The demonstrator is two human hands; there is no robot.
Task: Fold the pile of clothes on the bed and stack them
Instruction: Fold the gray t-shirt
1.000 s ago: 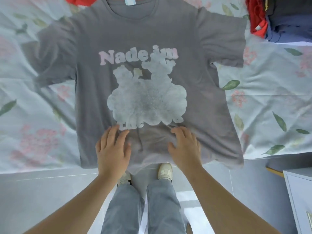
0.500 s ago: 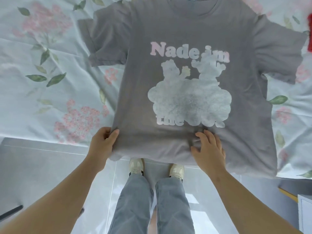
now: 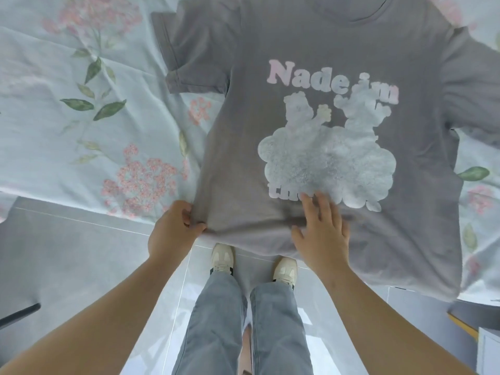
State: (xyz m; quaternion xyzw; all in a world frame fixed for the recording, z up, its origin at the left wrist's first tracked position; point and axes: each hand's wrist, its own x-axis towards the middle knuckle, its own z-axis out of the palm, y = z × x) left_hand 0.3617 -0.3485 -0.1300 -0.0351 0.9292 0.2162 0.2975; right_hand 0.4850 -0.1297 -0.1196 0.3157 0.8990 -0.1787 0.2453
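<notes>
A grey T-shirt with a pale cloud print and the words "Nade im" lies spread face up on the bed, its hem hanging over the bed's near edge. My left hand pinches the shirt's lower left hem corner between thumb and curled fingers. My right hand lies flat on the fabric near the hem's middle, fingers straight and spread, just below the print. The right sleeve runs out of view at the right edge.
The bed is covered by a pale floral sheet whose near edge crosses the view. Below it is a light tiled floor with my legs and pale shoes. A white cabinet corner stands at the lower right.
My left hand slid left from the hem's middle to the lower left corner and pinched it. My right hand stayed flat on the shirt. The view shifted left, losing the clothes pile at right.
</notes>
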